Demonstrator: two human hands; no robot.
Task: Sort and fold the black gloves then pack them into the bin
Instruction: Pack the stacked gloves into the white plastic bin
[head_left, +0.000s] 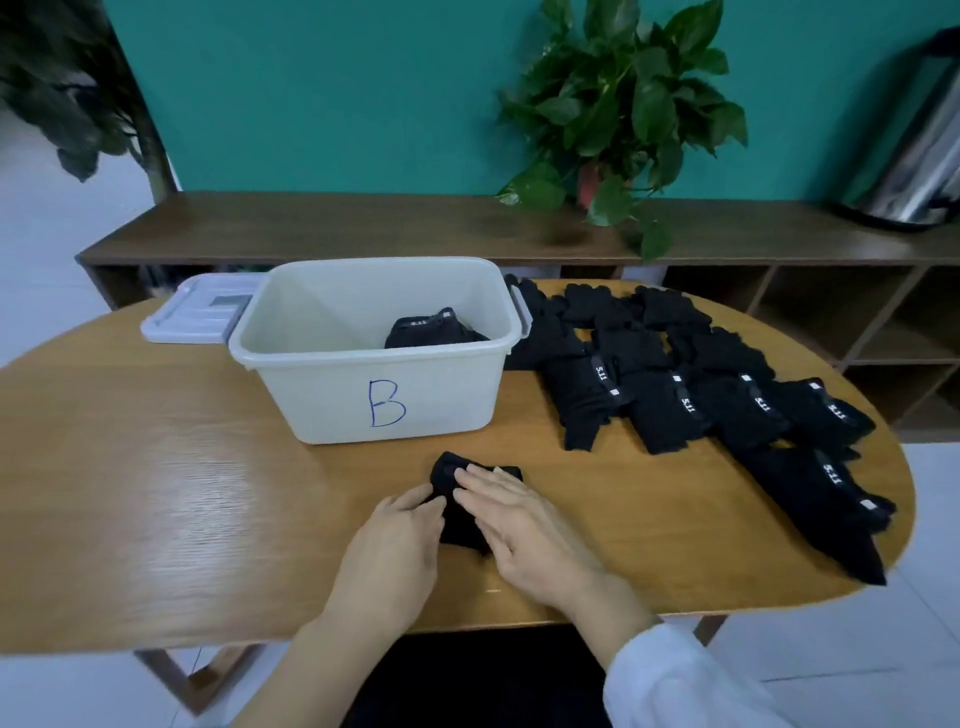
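A rounded wooden surface (156, 467) with a glossy, light-brown grain fills the foreground. Beyond it, a long, low, dark-brown shelf unit (363, 228) with open cubbies runs along a teal wall (311, 93). A leafy green potted plant (618, 104) stands on top of the shelf unit (its pot looks reddish, mostly hidden by leaves). At the far right of the shelf top sits a shiny metal container (909, 150). Dark foliage (57, 88) shows at the upper left. The floor (883, 649) is pale tile.
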